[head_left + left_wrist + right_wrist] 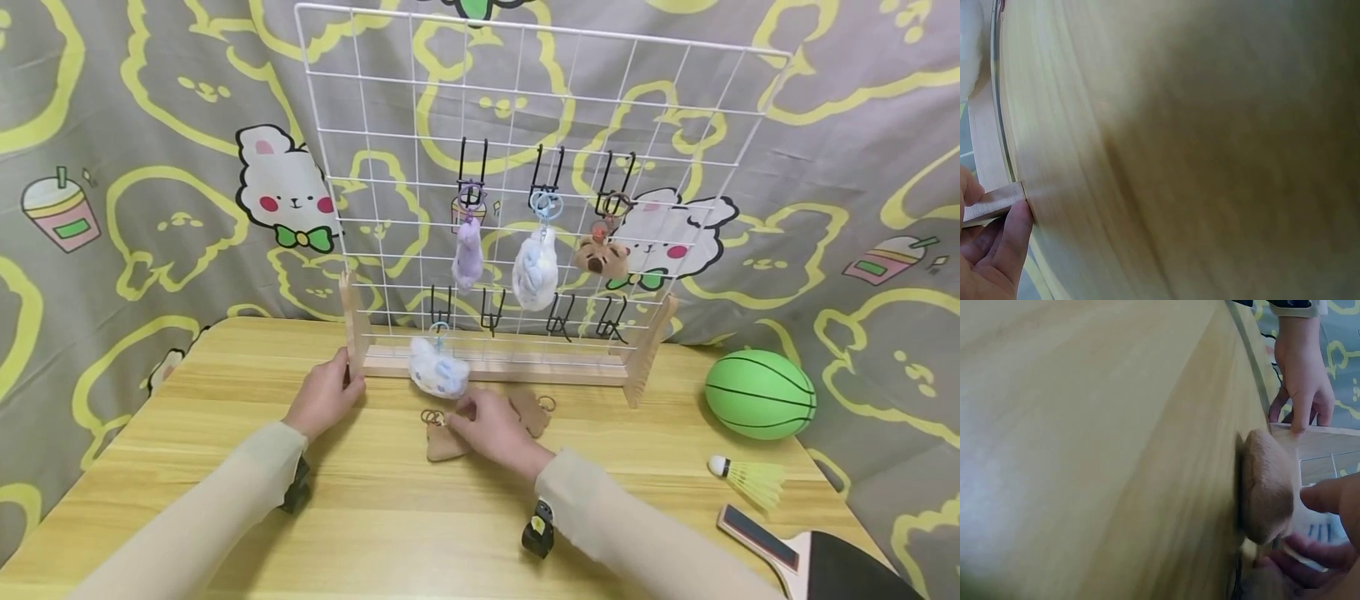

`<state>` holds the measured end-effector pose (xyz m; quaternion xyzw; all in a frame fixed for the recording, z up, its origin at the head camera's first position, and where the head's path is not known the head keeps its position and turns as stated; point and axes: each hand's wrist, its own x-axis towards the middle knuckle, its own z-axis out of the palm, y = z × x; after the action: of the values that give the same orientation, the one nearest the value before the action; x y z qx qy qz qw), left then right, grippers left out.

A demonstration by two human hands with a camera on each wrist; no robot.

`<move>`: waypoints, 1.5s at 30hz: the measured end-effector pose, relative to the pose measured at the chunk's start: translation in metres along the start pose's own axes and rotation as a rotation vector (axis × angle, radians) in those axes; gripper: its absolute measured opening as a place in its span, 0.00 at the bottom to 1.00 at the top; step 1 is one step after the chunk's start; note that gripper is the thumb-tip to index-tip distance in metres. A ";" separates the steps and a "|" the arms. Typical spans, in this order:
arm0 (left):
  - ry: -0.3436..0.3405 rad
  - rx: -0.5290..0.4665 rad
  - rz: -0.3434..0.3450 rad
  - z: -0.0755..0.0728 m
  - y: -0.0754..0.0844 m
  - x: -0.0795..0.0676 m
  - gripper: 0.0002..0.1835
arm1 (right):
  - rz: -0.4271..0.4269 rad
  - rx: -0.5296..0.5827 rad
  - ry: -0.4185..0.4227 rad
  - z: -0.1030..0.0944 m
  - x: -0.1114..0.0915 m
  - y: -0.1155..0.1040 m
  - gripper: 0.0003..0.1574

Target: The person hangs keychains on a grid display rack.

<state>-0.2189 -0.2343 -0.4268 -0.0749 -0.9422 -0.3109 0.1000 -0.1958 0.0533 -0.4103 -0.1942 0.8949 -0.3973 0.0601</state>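
Observation:
My left hand (326, 396) pinches the left wooden side board of the wire rack's stand (351, 321); in the left wrist view the thumb and fingers lie on either side of the board's end (997, 203). My right hand (498, 425) is low over the table at a brown plush keychain (444, 443), fingertips by its metal rings. The right wrist view shows that plush (1266, 487) lying on the table, with thumb and fingers apart beside it. A second brown plush keychain (531, 412) lies behind the right hand, partly hidden.
From black hooks on the white grid (517, 96) hang a purple plush (468, 254), two white-and-blue plushes (536, 271) and a brown bear (602, 257). Several lower hooks are bare. At right lie a green ball (761, 394), a yellow shuttlecock (750, 479) and a paddle (832, 567).

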 end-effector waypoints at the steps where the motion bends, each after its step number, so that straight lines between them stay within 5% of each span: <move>1: 0.000 0.001 -0.001 0.000 0.000 0.000 0.18 | -0.019 -0.020 -0.013 0.001 -0.001 0.001 0.11; 10: -0.005 -0.003 0.008 0.001 -0.001 0.001 0.18 | -0.097 -0.134 -0.140 -0.003 -0.002 0.001 0.02; 18: 0.005 0.002 0.012 0.002 -0.003 0.000 0.20 | -0.087 -0.153 -0.252 -0.007 -0.004 -0.007 0.22; 24: 0.002 0.004 0.010 0.002 -0.004 0.000 0.20 | -0.085 -0.231 -0.330 -0.006 -0.004 -0.011 0.23; 33: 0.000 0.008 0.010 0.002 -0.002 -0.001 0.20 | -0.106 -0.282 -0.278 -0.002 -0.005 -0.013 0.09; 39: -0.006 0.006 0.001 0.005 -0.001 -0.002 0.17 | -0.043 -0.272 -0.262 0.001 -0.009 -0.015 0.13; 45: 0.003 0.012 0.005 0.002 -0.001 -0.001 0.17 | -0.065 -0.334 -0.282 0.003 -0.007 -0.020 0.11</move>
<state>-0.2185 -0.2339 -0.4293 -0.0761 -0.9437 -0.3050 0.1026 -0.1828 0.0418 -0.3973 -0.2839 0.9242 -0.2144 0.1386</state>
